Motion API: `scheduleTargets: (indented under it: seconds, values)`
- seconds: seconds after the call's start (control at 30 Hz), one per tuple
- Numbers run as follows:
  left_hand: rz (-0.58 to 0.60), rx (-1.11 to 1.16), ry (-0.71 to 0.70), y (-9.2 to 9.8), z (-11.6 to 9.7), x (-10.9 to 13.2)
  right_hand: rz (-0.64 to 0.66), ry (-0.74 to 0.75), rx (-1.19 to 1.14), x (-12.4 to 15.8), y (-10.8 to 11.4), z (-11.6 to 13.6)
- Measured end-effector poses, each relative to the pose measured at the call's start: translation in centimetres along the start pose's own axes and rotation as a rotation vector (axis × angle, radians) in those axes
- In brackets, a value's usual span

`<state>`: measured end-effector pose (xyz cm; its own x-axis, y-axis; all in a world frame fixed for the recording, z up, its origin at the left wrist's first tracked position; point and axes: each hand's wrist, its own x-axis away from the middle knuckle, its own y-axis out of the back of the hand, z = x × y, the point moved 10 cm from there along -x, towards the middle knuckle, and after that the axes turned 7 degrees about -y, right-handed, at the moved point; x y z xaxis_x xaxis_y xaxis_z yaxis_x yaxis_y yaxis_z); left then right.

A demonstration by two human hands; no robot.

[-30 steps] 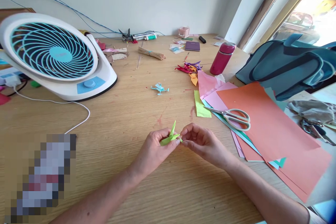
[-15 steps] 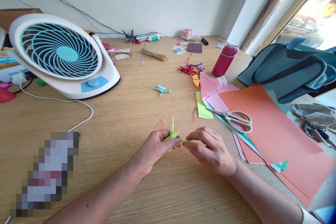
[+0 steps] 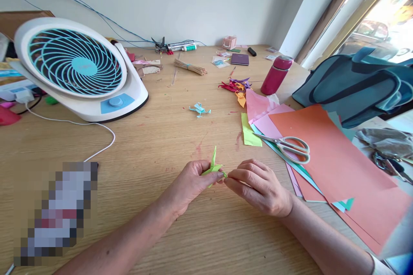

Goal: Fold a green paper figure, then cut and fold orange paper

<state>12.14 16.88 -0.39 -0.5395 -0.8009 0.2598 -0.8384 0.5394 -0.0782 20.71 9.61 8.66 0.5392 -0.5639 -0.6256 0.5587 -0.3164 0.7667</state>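
Observation:
A lime-green folded paper figure (image 3: 213,167), with one long point sticking up, is pinched between the thumb and fingers of my left hand (image 3: 193,183). My right hand (image 3: 260,187) is closed at the fingertips on the small twisted end at the figure's right side. Part of the paper is covered by my left fingers. Farther back on the wooden table lies a light-blue folded paper figure (image 3: 200,109). A flat lime-green paper piece (image 3: 250,129) lies to the right, beside scissors (image 3: 292,148) with pale handles.
Coloured paper sheets (image 3: 335,167) spread over the right side, with a blue bag (image 3: 348,81) behind. A dark pink bottle (image 3: 276,75) stands near small coloured paper figures (image 3: 237,86). At left are a fan (image 3: 80,64), its white cable (image 3: 111,135) and a blurred object (image 3: 58,215).
My right fingertips have closed in on the twisted end of the green paper. The green figure and my left hand have shifted very slightly right.

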Motion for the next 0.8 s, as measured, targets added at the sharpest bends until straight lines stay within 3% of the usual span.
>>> scheduleTargets:
  seconds: [0.13, 0.27, 0.43, 0.6, 0.8]
  values:
    - [0.010, 0.007, -0.001, -0.2, 0.0, 0.0, 0.005, 0.000, -0.019, 0.3, -0.1, -0.1]
    - [0.022, 0.019, -0.016, -0.3, 0.0, -0.1, 0.013, -0.104, -0.065, 0.7, -0.7, -1.0]
    - [0.002, -0.094, -0.099, 0.1, -0.1, -0.3, -0.034, -0.422, -0.307, 0.7, -1.3, -3.2]
    - [-0.051, -0.324, -0.263, 0.6, -1.3, 0.0, -0.017, -0.774, -0.613, 1.9, -3.3, -5.7]
    - [-0.092, -0.533, -0.395, 0.3, -2.5, 0.7, 0.092, -1.001, -0.860, 3.8, -6.1, -6.8]
